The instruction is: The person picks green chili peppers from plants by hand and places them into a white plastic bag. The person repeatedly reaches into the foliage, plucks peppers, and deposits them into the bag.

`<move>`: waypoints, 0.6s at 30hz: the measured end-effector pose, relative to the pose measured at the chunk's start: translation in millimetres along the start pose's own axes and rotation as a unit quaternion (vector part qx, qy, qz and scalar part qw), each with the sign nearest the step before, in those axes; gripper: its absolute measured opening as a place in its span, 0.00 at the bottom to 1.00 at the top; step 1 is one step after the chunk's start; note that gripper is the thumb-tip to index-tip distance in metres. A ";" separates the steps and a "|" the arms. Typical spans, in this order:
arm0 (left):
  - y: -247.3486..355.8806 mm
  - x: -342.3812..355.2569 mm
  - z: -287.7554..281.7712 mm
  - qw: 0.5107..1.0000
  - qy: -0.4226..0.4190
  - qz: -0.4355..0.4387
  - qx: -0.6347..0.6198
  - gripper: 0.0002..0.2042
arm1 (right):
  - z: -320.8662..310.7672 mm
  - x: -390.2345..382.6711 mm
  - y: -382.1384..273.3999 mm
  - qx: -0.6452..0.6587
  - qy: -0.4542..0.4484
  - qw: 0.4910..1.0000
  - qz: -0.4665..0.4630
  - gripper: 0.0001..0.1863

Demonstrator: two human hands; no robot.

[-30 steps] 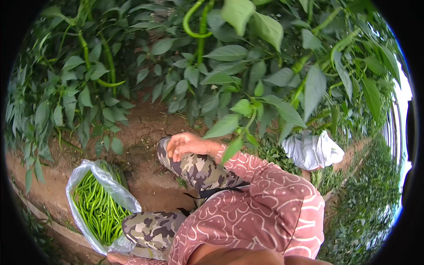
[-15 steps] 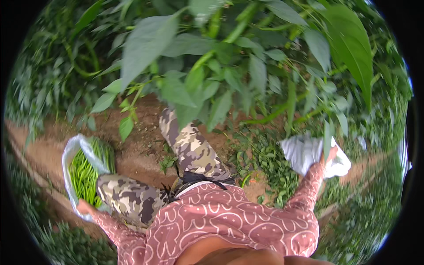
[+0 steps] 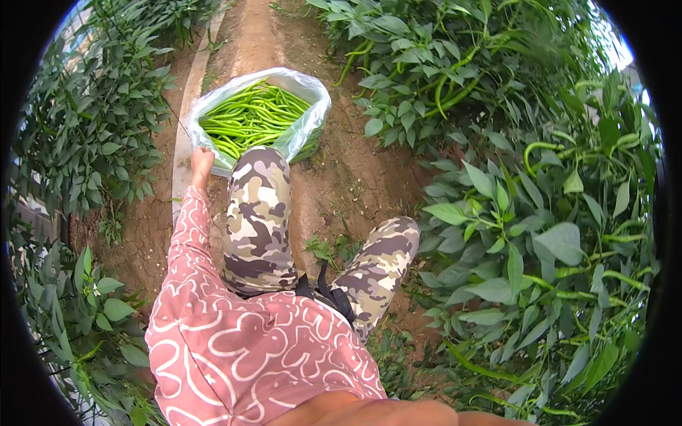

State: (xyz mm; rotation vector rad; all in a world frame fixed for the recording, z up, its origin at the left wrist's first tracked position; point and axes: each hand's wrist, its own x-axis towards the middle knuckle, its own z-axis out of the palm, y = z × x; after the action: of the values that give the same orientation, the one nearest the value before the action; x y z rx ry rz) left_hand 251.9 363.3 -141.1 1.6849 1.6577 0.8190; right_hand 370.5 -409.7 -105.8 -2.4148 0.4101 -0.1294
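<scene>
Long green chili peppers [image 3: 252, 117] fill a large clear plastic bag [image 3: 316, 89], which stands with its mouth wide on the dirt path ahead of me. My left hand [image 3: 202, 161] is closed on the bag's near left rim, its arm stretched forward. One of my knees, in camouflage trousers [image 3: 259, 206], is right up against the near side of the bag and covers part of it. My right hand and forearm are out of sight.
Pepper plants [image 3: 511, 248] with hanging green peppers crowd the right side. More leafy plants [image 3: 106, 135] line the left. A pale narrow edging strip [image 3: 186, 121] runs along the left of the dirt path [image 3: 249, 32].
My view has swung left, bringing the pepper-filled bag from the lower left to ahead of me. My left hand still grips its rim. My right hand and the white bag it held have left view.
</scene>
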 end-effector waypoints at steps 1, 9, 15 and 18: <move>-19.8 -0.9 -3.1 0.999 -0.006 -0.020 -0.035 0.12 | 4.6 3.8 -17.0 0.062 -0.024 0.998 0.022 0.19; -61.8 -8.5 22.3 0.960 -0.031 -0.186 -0.209 0.06 | -22.8 10.2 -100.9 0.516 -0.050 0.825 0.226 0.18; 26.7 5.2 27.6 0.970 0.213 0.103 -0.058 0.11 | -95.1 -9.8 -159.6 0.683 0.027 0.671 0.288 0.18; 69.4 24.6 35.5 0.948 0.176 0.253 -0.073 0.10 | -83.2 0.8 -171.0 0.701 0.044 0.638 0.315 0.17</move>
State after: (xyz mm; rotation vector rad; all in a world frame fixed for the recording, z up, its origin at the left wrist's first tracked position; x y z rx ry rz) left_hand 322.7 386.8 -107.6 1.9711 1.3384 1.5262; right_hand 398.9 -337.2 67.7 -0.6333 0.7767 -0.1593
